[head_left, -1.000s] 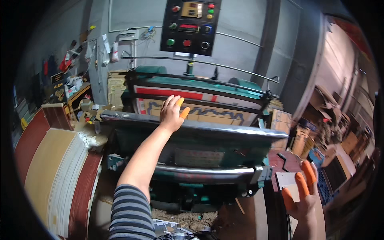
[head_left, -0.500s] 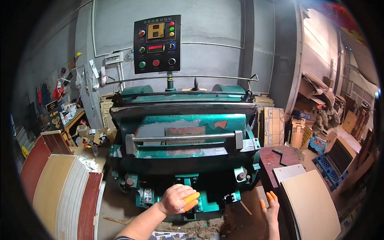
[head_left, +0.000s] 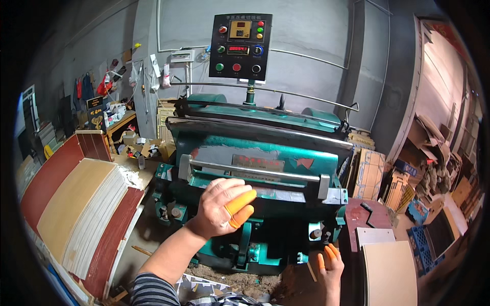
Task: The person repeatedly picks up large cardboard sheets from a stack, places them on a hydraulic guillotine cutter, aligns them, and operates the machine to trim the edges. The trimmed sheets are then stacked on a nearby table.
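Nothing is being gripped: the left hand (head_left: 222, 206), orange caps on its fingertips, is hovering loosely curled just near of the steel bar (head_left: 255, 172), which is running left to right across the green press (head_left: 265, 153). That hand is the closer one. Low on the right, the right hand (head_left: 331, 262) is hanging open beside stacked tan cardboard sheets (head_left: 390, 273).

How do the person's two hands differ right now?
The left hand is raised in front of the green machine, loosely curled, back to the camera; the right hand hangs lower, beside the tan sheets, fingers spread. The left looks much larger, being nearer the camera. Both wear orange fingertip covers and hold nothing.
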Motion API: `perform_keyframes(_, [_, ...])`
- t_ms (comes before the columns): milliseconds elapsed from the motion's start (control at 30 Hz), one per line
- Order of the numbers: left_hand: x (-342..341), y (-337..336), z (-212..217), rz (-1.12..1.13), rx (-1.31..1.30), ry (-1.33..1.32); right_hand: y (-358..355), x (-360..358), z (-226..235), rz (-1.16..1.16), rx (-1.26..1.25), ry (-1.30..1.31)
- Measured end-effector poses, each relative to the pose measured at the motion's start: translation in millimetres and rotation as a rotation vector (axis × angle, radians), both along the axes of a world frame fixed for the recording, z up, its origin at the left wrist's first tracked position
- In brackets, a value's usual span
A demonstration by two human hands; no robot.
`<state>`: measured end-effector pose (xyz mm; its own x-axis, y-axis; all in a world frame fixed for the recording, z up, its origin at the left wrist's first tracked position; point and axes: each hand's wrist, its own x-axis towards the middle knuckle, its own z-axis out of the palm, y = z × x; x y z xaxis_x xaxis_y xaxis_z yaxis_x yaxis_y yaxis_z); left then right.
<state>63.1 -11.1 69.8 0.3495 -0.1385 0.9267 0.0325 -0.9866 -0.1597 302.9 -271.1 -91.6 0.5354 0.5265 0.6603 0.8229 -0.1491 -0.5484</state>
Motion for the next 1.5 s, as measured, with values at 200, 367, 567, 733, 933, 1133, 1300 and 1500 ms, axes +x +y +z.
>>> perform_keyframes(200, [2.8, 8.6, 20.3, 0.172, -0.038, -0.103, -28.6, 4.4, -14.2, -0.061, 0.065, -0.071])
perform_keyframes(367, [11.8, 59.9, -6.7, 0.386, -0.243, 0.144, -58.2, -12.2, -7.9, -0.102, 0.106, -0.047])
perform_keyframes(567, [-30.7, 129.8, -159.6, 0.778, -0.706, 0.886, -59.1, -61.4, 10.4, -0.031, 0.138, -0.043])
perform_keyframes(733, [-98.3, 84.5, -228.4, 0.777, -0.775, 1.244, -23.4, -86.1, -11.9, 0.109, 0.018, -0.013])
perform_keyframes(933, [-192.6, -28.7, -212.1, 0.524, -0.576, 1.171, 33.9, -103.8, -10.1, 0.249, -0.592, -0.092])
perform_keyframes(1133, [-237.1, -12.4, -199.0, 0.438, -0.377, 0.746, 31.1, -116.5, -39.3, 0.3, -0.723, -0.487])
perform_keyframes(1300, [-245.6, 54.6, -140.8, 0.42, -0.29, 0.904, 61.8, -139.9, -67.6, 0.213, -0.537, -0.549])
perform_keyframes(1500, [-366.3, 48.1, 27.0, 0.721, -0.278, 0.952, 137.3, -252.4, -7.3, 0.347, -0.267, -0.271])
